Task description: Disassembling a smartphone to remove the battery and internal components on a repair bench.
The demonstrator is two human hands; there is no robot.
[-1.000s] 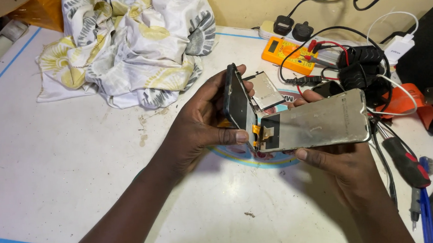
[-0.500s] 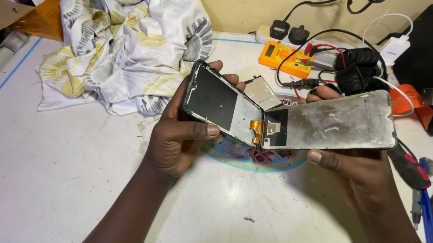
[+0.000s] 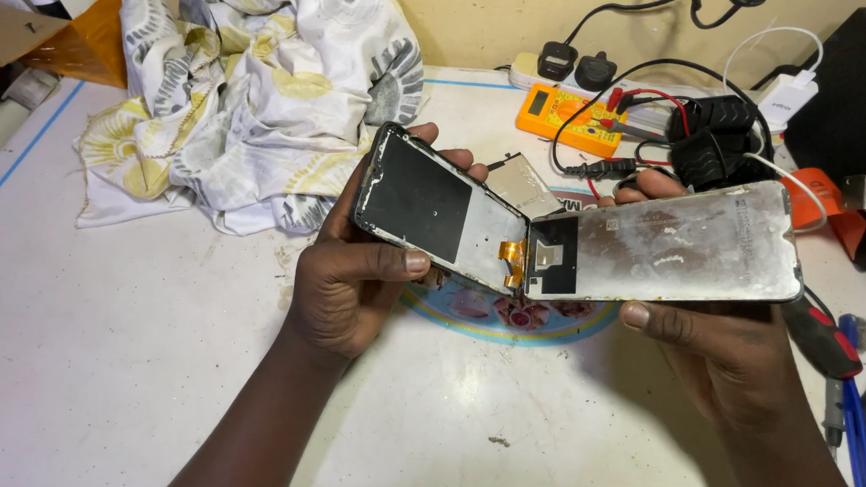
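Phone frame (image 3: 429, 209) and display panel (image 3: 669, 249) are held open like a book above the middle of the tabletop (image 3: 140, 372), still joined by an orange flex ribbon (image 3: 514, 262) at the hinge line between them. The left hand (image 3: 350, 279) grips the frame, thumb pressed on its lower edge and fingers (image 3: 448, 157) wrapped behind the top edge; the frame tilts up and away toward the far-left corner. The right hand (image 3: 720, 341) carries the panel from beneath, thumb on its near edge, fingers closed behind the far one. The panel's long axis runs left to right, its scuffed silvery back facing up. The ribbon lies between the two hands, nearer the left thumb, and seems to be the only link, though the joint is too small to be sure.

A round colourful mat (image 3: 517, 314) lies directly below. Toward the far edge sit an orange multimeter (image 3: 566, 120) with red and black leads, a white power strip (image 3: 542, 66) and a coiled black cable (image 3: 712, 136). A crumpled patterned cloth (image 3: 244, 105) fills the far-left corner; a red-handled screwdriver (image 3: 824, 335) lies at the right edge.
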